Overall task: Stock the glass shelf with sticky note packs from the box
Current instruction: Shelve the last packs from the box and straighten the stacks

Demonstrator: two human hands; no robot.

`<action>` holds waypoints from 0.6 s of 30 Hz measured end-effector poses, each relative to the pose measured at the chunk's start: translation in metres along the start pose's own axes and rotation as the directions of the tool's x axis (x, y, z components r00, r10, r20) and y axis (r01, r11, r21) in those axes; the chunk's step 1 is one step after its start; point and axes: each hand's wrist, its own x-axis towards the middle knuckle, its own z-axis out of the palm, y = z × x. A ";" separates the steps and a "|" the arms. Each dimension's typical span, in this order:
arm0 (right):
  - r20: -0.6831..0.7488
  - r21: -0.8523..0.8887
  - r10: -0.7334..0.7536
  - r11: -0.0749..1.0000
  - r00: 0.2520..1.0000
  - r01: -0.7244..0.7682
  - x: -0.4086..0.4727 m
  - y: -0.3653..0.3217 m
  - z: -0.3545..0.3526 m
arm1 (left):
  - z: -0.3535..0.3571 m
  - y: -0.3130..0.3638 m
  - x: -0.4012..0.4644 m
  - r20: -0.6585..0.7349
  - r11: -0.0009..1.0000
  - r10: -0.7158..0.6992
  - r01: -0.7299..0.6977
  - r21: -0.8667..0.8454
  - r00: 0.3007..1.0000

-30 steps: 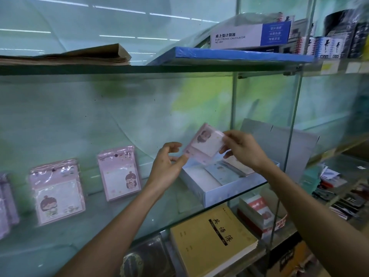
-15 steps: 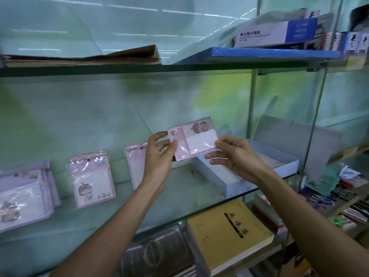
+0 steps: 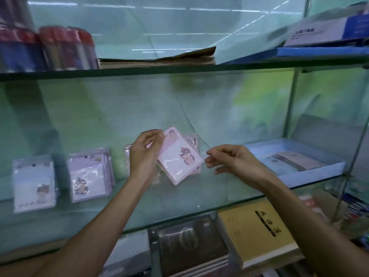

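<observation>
My left hand (image 3: 144,154) grips the top left of a pink sticky note pack (image 3: 179,158), tilted against the back of the glass shelf (image 3: 209,198), in front of another pink pack (image 3: 192,139). To the right of the pack, my right hand (image 3: 229,159) hovers with loosely curled fingers, a small gap from its corner and holding nothing. The pale blue box (image 3: 311,173) with more packs lies on the shelf at the right.
A purple pack stack (image 3: 89,176) and a bluish pack (image 3: 34,182) lean further left on the shelf. The upper shelf holds brown paper (image 3: 159,59) and red-capped tubes (image 3: 65,48). Below are a yellow notebook (image 3: 259,230) and a dark book (image 3: 189,244).
The pack moved left and down toward the shelf's back. My right hand let go of it and drew slightly away. The view swung left.
</observation>
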 end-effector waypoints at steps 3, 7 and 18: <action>0.026 -0.005 -0.004 1.000 1.000 0.005 0.001 0.000 0.019 | -0.015 0.004 -0.002 0.040 0.994 0.049 -0.052 0.093 0.998; 0.060 -0.057 -0.002 0.998 0.998 0.005 0.002 0.000 0.038 | -0.023 0.009 -0.008 0.118 0.974 0.110 -0.130 0.185 0.987; 0.009 -0.239 -0.045 0.970 0.999 0.046 0.006 0.022 0.049 | -0.032 0.008 -0.021 0.194 0.953 0.079 -0.131 0.272 0.978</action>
